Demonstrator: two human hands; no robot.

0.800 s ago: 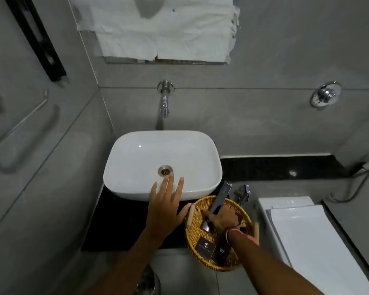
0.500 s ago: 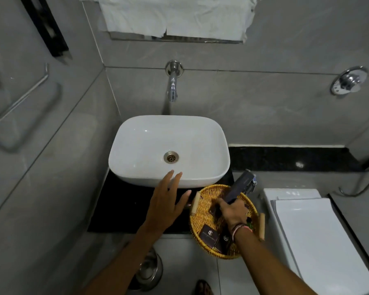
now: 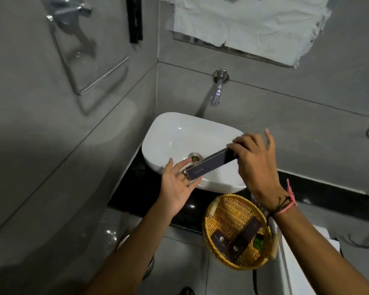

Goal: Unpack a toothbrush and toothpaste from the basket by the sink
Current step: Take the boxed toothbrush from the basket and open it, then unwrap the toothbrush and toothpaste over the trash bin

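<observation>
A long dark box (image 3: pixel 209 166) hangs slanted over the front of the white sink (image 3: pixel 175 135). My right hand (image 3: pixel 257 165) grips its upper right end. My left hand (image 3: pixel 176 184) is open, palm up, with its fingers just under the box's lower left end; I cannot tell whether they touch it. The round wicker basket (image 3: pixel 228 209) stands on the black counter below my right wrist and holds two or three more dark boxes (image 3: pixel 242 239) and something green. What is inside the long box is hidden.
A chrome tap (image 3: pixel 217 90) juts from the grey wall above the sink. The white toilet (image 3: pixel 302 262) is at the lower right. A metal bin (image 3: pixel 124 243) shows on the floor beside my left arm. A towel rail (image 3: pixel 94 77) hangs on the left wall.
My right hand has lifted the long dark box out of the basket and carried it up and left over the sink. My left hand has turned palm up under it. The view has tilted.
</observation>
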